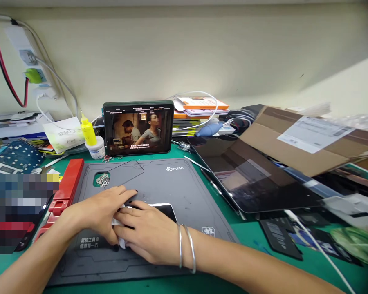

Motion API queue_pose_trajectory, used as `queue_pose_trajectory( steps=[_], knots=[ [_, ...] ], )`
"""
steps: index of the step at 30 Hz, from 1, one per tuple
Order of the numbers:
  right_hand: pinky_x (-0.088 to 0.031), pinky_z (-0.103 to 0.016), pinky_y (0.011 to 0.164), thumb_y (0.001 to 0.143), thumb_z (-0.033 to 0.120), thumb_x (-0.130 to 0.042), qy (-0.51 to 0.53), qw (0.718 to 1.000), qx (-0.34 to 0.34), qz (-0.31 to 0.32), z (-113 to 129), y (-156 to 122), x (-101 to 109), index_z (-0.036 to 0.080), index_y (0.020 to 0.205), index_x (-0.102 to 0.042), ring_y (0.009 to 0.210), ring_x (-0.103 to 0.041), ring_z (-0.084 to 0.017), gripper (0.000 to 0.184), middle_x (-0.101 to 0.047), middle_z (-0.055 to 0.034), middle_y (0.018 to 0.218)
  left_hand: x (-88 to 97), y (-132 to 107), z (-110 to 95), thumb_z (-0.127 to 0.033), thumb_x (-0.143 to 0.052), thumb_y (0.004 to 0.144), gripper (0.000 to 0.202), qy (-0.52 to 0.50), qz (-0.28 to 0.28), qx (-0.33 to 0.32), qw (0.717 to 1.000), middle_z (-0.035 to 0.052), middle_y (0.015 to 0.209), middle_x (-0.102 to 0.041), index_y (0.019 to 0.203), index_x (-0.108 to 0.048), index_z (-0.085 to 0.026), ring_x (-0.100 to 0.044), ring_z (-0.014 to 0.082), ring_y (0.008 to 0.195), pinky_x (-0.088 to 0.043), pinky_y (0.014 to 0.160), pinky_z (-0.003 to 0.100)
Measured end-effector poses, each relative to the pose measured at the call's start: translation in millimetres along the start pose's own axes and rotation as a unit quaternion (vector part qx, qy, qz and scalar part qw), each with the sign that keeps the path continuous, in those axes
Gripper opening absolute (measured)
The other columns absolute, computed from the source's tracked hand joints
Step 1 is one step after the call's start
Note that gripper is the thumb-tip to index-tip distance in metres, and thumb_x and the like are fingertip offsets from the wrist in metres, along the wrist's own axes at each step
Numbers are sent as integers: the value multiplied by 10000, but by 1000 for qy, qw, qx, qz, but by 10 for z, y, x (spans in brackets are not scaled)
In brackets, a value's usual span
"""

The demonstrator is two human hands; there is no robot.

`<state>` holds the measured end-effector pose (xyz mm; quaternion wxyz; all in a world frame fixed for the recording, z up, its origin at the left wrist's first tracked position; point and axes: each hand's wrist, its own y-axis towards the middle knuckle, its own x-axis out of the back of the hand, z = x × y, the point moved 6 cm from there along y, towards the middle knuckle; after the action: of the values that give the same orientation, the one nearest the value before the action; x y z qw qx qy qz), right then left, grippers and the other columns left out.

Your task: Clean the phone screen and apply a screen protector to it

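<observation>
My left hand (pixel 102 212) is closed at the thumb and fingers on a crumpled white piece (pixel 122 243) that looks like tissue or a wipe. My right hand (pixel 151 230), with two silver bangles at the wrist, lies against it with bent fingers pressed on the same white piece. Beneath the hands is a phone (pixel 168 210) with a dark screen and a light rim; most of it is covered, only its far right corner showing. The phone lies on a grey work mat (pixel 184 183). What the fingertips pinch is partly hidden.
Behind the mat stands a tablet (pixel 138 128) playing a video. A yellow bottle (pixel 88 132) and white tub (pixel 96 149) are left of it. A red clamp-like tool (pixel 69 183) lies at the mat's left; a large dark screen panel (pixel 248 175) and cardboard (pixel 263 134) fill the right.
</observation>
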<state>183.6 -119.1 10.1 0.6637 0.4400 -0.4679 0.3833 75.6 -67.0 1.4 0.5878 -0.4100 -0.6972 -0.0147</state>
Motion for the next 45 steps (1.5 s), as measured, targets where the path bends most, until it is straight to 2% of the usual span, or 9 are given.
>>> queue_pose_trajectory(
  steps=[3,9,14,19,23,27,33,38,45],
  knots=[
    [-382,-414,1019,965,223,-485,-12,1000,-4,12,31,-25,16,161,1195,-595,1193,-553,-228,262,-649,-92,1243,23,-3,-28,-376,-847,513,1195,-5,2,-8,1000,172,1496,-424,1532,-247,-207,-319,408,1446,-327,1169,528],
    [-292,-486,1151,959,186,-444,-80,997,1,7,93,-106,-13,98,1286,-580,1208,-589,-257,365,-641,-133,1322,39,-1,-17,-385,-869,506,1204,6,12,-12,1000,172,1517,-392,1530,-259,-218,-293,416,1456,-323,1174,520],
    [-333,-482,1138,978,187,-422,-141,989,-33,-32,95,-140,-37,59,1265,-606,1211,-598,-280,364,-631,-166,1338,98,-1,-49,-340,-878,509,1174,9,-9,-34,999,140,1408,-471,1512,-278,-228,-429,369,1357,-411,1110,451],
    [-375,-461,1103,997,191,-398,-135,989,-11,-57,134,-124,-63,47,1299,-587,1220,-595,-287,385,-636,-164,1328,111,11,-65,-378,-874,534,1118,9,-11,-42,999,126,1302,-508,1484,-312,-200,-497,347,1261,-445,1055,434],
    [-348,-483,1129,1005,287,-418,-118,992,-46,-27,58,-119,-72,37,1326,-565,1286,-545,-309,433,-587,-183,1388,93,26,-55,-362,-877,511,1122,17,-24,-55,998,107,1303,-497,1471,-312,-236,-470,350,1287,-439,1060,425],
    [-294,-481,1161,988,421,-479,-103,994,-35,-1,102,-140,-58,30,1389,-504,1338,-489,-338,561,-540,-196,1433,88,31,-62,-341,-863,535,1083,16,-12,-52,998,101,1255,-498,1466,-323,-215,-502,317,1225,-448,1034,401],
    [-209,-505,1192,945,661,-437,-53,997,-49,39,101,-165,-61,-3,1414,-464,1391,-417,-369,814,-481,-234,1476,107,50,-91,-319,-847,533,1021,17,-9,-60,998,75,1170,-504,1431,-377,-196,-534,286,1123,-477,943,363],
    [-147,-489,1212,834,823,-442,-53,996,-53,50,175,-201,-64,-39,1461,-375,1424,-353,-395,1068,-400,-267,1522,121,56,-107,-303,-833,534,994,26,-11,-68,997,63,1144,-503,1422,-397,-200,-543,275,1097,-476,929,346],
    [-126,-514,1210,814,834,-463,-32,996,-59,58,162,-220,-56,33,1473,-382,1417,-362,-407,1040,-388,-267,1527,105,51,-88,-280,-812,551,973,12,-7,-75,997,58,1140,-498,1426,-394,-209,-538,264,1092,-465,913,330]
  ],
)
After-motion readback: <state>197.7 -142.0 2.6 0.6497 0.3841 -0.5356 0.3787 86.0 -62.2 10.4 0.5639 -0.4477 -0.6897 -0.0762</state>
